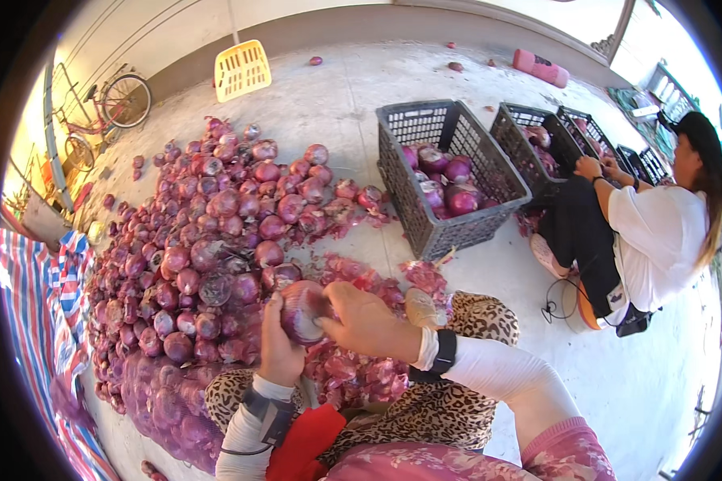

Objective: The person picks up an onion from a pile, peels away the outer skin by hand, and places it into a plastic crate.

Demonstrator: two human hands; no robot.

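A large red onion (301, 311) is held up in my left hand (281, 346), its papery skin partly off on the side facing me. My right hand (364, 321) touches the onion's right side with thumb and fingers pinched at its skin; whether a tool is in those fingers is hidden. Beyond my left hand spreads a big heap of red onions (222, 204), many with dry roots and loose skins. Shed onion skins (361, 373) cover the floor between my knees and around my shoe.
A black plastic crate (475, 225) with peeled onions stands ahead right. Beside more crates (520, 159) sits a person (656, 222) in a white shirt, hands at a crate. A purple mesh sack (168, 409) of onions lies left, near striped woven sheeting (33, 300). A yellow slotted scoop (242, 70) rests by the wall.
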